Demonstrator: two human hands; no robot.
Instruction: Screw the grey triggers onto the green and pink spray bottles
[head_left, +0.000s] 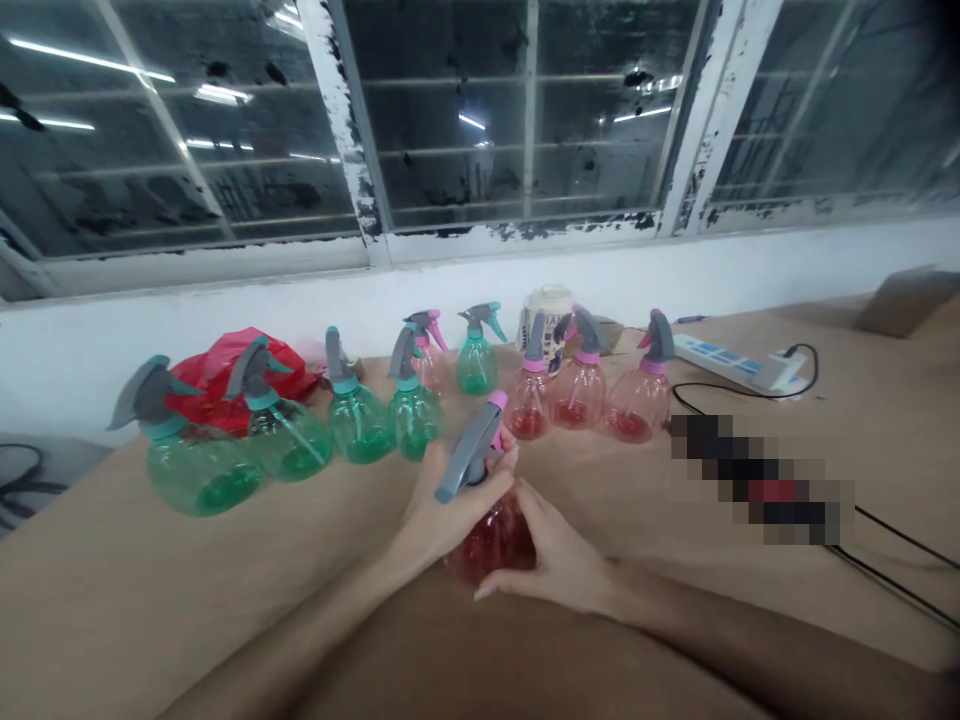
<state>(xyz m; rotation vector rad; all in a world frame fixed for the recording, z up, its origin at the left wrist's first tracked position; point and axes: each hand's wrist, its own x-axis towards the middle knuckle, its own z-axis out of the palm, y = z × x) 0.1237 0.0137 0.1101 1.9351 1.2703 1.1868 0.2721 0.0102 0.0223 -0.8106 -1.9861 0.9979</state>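
Note:
Close in front of me stands a red spray bottle with a grey trigger head and a pink nozzle, dark red liquid in its body. My left hand is closed round its neck and collar, just under the trigger head; some of those fingers are hidden behind it. Lower down, my right hand grips the round body from the right, thumb across the near side. Beyond my left hand is a green spray bottle, and past my right hand a pink one.
More green bottles stand left, before a red plastic bag. Other pink bottles stand right of centre, near a white printed container. A power strip with a black cable and a pixelated dark object lie right. Windows line the wall.

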